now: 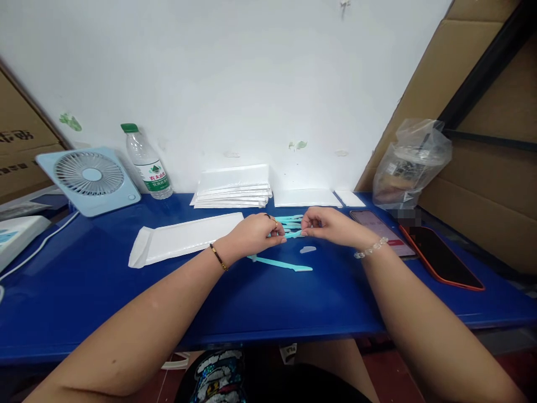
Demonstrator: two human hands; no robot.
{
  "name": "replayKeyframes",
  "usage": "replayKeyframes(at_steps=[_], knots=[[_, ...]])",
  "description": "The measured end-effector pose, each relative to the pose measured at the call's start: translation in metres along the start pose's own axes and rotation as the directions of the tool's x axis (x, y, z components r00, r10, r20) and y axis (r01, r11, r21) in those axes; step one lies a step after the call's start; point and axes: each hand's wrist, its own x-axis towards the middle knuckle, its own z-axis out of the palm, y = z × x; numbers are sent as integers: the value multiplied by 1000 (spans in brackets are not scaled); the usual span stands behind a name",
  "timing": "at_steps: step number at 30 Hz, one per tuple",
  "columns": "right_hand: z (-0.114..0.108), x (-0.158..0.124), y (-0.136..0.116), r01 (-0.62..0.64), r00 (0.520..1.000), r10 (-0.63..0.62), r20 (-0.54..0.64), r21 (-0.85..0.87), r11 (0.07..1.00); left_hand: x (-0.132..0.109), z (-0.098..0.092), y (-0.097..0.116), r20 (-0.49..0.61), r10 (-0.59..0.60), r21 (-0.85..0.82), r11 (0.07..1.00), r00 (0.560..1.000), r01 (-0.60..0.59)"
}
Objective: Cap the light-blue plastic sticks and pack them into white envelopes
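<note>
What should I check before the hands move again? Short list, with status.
1. Both grips on the held stick: ok; left hand and right hand pinch it from either side.
2. Nothing loose in front of the hands: not ok; a loose turquoise stick lies on the table there.
3. Small clear piece put away: not ok; it lies beside the right hand.
4. Right forearm off the lit phone: cannot tell; contact isn't clear from this angle.
5. Bottle standing, cap on: ok.
</note>
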Motion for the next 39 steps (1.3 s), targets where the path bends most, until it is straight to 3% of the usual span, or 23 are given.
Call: replayKeyframes(at_steps=[7, 11, 14, 17, 21, 26, 31, 36, 39], knots=[[-11, -6, -2, -117, 986, 110, 122, 51, 992, 1, -2, -8, 4, -32, -16, 999, 999, 32], [-12, -5, 4, -178, 941, 165, 295, 16, 984, -2, -4, -13, 143, -42, -109, 992, 989, 57], [-2, 1, 11, -134, 978, 140, 156, -52, 990, -2, -3, -12, 205, -19, -190, 980, 979, 59], [9, 7, 18, -75, 997, 80, 19, -171, 982, -1, -1, -10, 134, -38, -127, 990, 990, 55], [13, 9, 23, -50, 997, 61, 51, -206, 977, 1, 5, -14, 7, -84, -17, 996, 996, 84], [9, 7, 17, -40, 998, 46, 36, -165, 986, 4, 11, -16, 39, -43, 62, 997, 998, 41], [-4, 0, 15, -33, 999, 39, 34, -157, 987, 4, 5, -14, 7, -83, 47, 995, 997, 82], [-17, -7, 21, -181, 970, 194, 145, -101, 978, 0, -6, -17, 51, -102, -111, 988, 993, 107], [-16, -5, 24, -173, 981, 183, 64, -139, 975, -5, -19, -24, 12, -209, -122, 970, 978, 209]])
